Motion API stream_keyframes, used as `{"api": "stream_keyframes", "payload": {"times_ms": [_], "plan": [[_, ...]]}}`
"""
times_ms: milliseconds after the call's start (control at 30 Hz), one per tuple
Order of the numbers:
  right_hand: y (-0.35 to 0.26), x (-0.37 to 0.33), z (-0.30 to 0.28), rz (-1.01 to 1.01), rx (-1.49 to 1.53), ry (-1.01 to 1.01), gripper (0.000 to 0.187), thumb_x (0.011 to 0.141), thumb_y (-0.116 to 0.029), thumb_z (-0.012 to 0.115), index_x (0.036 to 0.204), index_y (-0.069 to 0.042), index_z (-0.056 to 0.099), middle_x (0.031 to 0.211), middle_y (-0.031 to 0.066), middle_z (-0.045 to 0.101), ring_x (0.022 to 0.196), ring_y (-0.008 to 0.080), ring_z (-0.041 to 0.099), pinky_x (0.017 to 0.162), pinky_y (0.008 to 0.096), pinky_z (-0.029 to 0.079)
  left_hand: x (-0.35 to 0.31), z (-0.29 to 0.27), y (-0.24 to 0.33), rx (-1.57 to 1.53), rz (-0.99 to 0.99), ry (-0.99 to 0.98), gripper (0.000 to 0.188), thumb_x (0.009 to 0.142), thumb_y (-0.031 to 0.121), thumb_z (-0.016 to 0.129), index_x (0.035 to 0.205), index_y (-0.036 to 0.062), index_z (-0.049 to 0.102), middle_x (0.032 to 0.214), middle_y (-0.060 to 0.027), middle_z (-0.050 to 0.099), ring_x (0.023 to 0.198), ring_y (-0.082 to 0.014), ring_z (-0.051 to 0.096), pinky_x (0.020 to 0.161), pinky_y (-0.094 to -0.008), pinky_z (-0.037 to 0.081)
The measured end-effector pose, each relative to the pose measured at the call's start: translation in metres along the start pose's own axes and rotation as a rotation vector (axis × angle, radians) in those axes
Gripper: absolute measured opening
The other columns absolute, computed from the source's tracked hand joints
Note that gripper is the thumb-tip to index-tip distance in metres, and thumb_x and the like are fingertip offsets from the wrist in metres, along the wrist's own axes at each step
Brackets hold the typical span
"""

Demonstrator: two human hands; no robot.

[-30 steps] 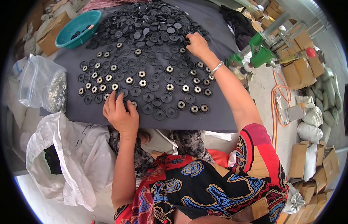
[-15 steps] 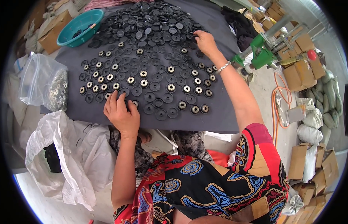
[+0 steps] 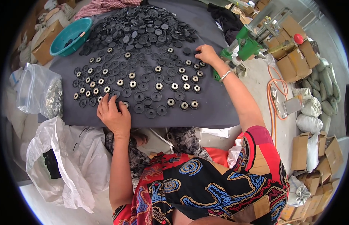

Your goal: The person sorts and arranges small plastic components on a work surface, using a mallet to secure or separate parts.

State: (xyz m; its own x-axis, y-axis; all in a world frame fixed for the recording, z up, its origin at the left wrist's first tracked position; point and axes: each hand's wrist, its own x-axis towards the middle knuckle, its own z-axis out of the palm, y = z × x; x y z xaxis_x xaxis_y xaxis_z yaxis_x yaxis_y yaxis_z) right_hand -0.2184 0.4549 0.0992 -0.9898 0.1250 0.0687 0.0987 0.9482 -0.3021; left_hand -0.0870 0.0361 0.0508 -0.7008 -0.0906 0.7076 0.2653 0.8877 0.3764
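Note:
Many small black plastic discs (image 3: 145, 77) with raised rims lie in loose rows across the dark cloth of the table, and several carry a round metal bearing (image 3: 159, 86) at the centre. My left hand (image 3: 115, 117) rests over the near-left rows, its fingers spread and bent, the tips touching or just above discs; what lies under them is partly hidden. Farther off at the right, my right hand (image 3: 208, 55) has fingers and thumb closed on what looks like a black disc (image 3: 197, 55), mostly covered. Beside it lies another dark disc (image 3: 187, 51).
A big heap of black discs (image 3: 139, 28) covers the table's far part. To the left stand a teal basin (image 3: 71, 37) and a clear bag of bearings (image 3: 52, 95). A green hand press (image 3: 246, 47) stands at the right, an orange hose (image 3: 272, 97) nearby. A white sack (image 3: 65, 161) is at lower left.
My right hand has drawn back from the edge of the heap toward the rows at the right. My left hand stays over the same discs. The whole view has shifted slightly.

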Motion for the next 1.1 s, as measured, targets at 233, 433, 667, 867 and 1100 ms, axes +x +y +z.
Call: {"api": "stream_keyframes", "payload": {"times_ms": [233,433,667,867,1100], "plan": [[-0.018,-0.023,-0.015,-0.173,0.057,0.008,0.037,0.071,-0.015,0.076,0.104,0.0,0.07,0.098,0.0181,0.069,0.091,0.0308,0.066,0.083,0.0366,0.052,0.0,0.0,0.0,0.0,0.002,-0.012,0.026,0.076,0.01,0.065,0.101,0.0049,0.066,0.117,-0.0121,0.062,0.11,-0.0332,0.055,0.097,-0.0451,0.039],[-0.042,-0.049,-0.004,-0.317,0.106,-0.045,0.034,0.071,-0.016,0.076,0.101,-0.001,0.069,0.099,0.0166,0.064,0.094,0.0331,0.062,0.085,0.0394,0.049,0.001,0.0,0.0,-0.011,0.013,-0.003,0.025,0.076,0.011,0.065,0.1,0.0049,0.066,0.115,-0.0117,0.063,0.108,-0.0322,0.056,0.097,-0.0445,0.04],[-0.037,-0.04,0.0,-0.283,-0.079,0.028,0.033,0.073,-0.015,0.075,0.103,-0.002,0.069,0.101,0.018,0.063,0.097,0.0349,0.062,0.086,0.0419,0.049,0.002,0.0,0.0,-0.018,0.003,-0.006,0.023,0.076,0.012,0.065,0.099,0.0051,0.066,0.114,-0.0112,0.063,0.107,-0.0321,0.056,0.096,-0.0441,0.04],[-0.059,-0.047,-0.011,-0.207,-0.108,0.188,0.03,0.074,-0.017,0.073,0.098,0.0,0.068,0.1,0.0188,0.063,0.096,0.0354,0.062,0.083,0.0431,0.049,0.003,-0.002,0.0,-0.006,-0.01,-0.006,0.023,0.076,0.011,0.065,0.099,0.0056,0.066,0.114,-0.0106,0.063,0.107,-0.0317,0.056,0.096,-0.0438,0.04],[-0.108,-0.02,0.008,-0.161,-0.103,0.013,0.024,0.082,-0.022,0.066,0.091,0.0,0.069,0.091,0.0214,0.068,0.094,0.037,0.064,0.082,0.0457,0.051,0.002,-0.003,0.002,-0.014,-0.004,0.0,0.024,0.076,0.009,0.065,0.099,0.0058,0.067,0.113,-0.0111,0.063,0.107,-0.0315,0.056,0.096,-0.0436,0.04]]}}
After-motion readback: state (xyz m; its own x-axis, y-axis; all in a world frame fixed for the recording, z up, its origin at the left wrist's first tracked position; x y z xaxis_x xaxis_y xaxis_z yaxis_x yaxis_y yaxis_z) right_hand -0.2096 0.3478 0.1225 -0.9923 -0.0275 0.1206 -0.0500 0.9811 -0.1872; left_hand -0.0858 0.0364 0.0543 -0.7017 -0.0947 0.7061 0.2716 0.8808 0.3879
